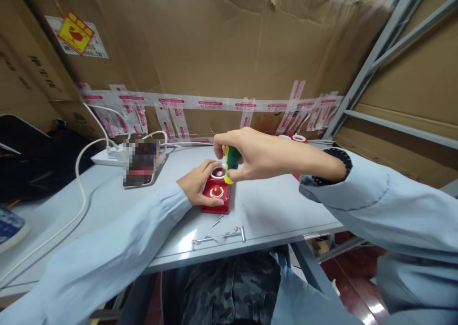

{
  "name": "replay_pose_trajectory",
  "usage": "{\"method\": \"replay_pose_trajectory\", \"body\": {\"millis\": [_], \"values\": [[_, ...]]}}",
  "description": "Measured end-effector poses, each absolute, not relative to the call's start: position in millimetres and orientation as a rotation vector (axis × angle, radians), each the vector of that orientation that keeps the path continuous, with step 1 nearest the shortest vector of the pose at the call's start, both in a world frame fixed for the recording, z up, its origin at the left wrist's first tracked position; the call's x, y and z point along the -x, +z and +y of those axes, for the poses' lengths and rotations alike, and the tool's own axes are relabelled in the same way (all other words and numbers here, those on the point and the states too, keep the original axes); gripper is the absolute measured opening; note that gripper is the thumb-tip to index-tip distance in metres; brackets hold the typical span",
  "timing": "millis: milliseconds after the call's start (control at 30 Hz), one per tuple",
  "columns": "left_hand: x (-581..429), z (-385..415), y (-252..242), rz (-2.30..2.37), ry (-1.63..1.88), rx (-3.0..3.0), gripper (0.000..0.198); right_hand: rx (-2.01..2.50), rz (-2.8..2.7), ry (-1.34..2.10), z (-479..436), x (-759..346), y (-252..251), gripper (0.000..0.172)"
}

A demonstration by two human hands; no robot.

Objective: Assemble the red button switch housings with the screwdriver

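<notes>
A red box (216,209) lies on the table in front of me, with a red button (216,190) in a pale ring and a round white-rimmed part (218,172) at its far end. My left hand (200,186) grips it from the left, thumb across the near part and fingers at the far part. My right hand (246,155) holds a screwdriver (234,158) with a green and yellow handle. Its shaft points down at the box's right edge; the tip's exact contact cannot be made out. Small screws (218,220) lie just in front of the box.
A small metal bar with a chain (222,236) lies near the table's front edge. At the left, a phone (142,162) leans by a white power strip (107,158) with cables. More red parts (299,138) sit behind my right forearm. Cardboard (214,43) walls the back; a metal rack (379,62) stands right.
</notes>
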State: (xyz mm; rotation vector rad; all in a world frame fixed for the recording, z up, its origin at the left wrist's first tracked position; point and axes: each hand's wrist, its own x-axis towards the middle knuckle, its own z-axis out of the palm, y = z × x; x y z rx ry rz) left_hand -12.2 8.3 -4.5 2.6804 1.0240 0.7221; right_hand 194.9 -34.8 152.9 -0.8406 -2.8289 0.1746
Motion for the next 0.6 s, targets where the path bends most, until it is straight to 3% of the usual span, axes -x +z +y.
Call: {"method": "replay_pose_trajectory", "body": {"millis": [100,233,400,533,600], "values": [[12.2,8.6,-4.7,1.012,0.737,-2.666,0.087,0.879,-2.756,0.110,-33.5,-194.1,151.5,0.015],[11.7,8.3,-5.4,1.023,0.742,-2.659,0.088,0.822,-2.777,0.156,-32.7,-194.4,149.8,0.027],[11.6,7.9,-5.6,1.031,0.746,-2.656,0.089,0.890,-2.742,0.082,-33.4,-195.9,150.1,0.022],[13.2,8.8,-6.1,1.039,0.736,-2.671,0.092,0.853,-2.817,0.170,-34.4,-197.0,152.0,0.042],[13.8,9.3,-6.2,1.022,0.739,-2.675,0.091,0.905,-2.823,0.115,-33.9,-197.6,152.2,0.037]]}}
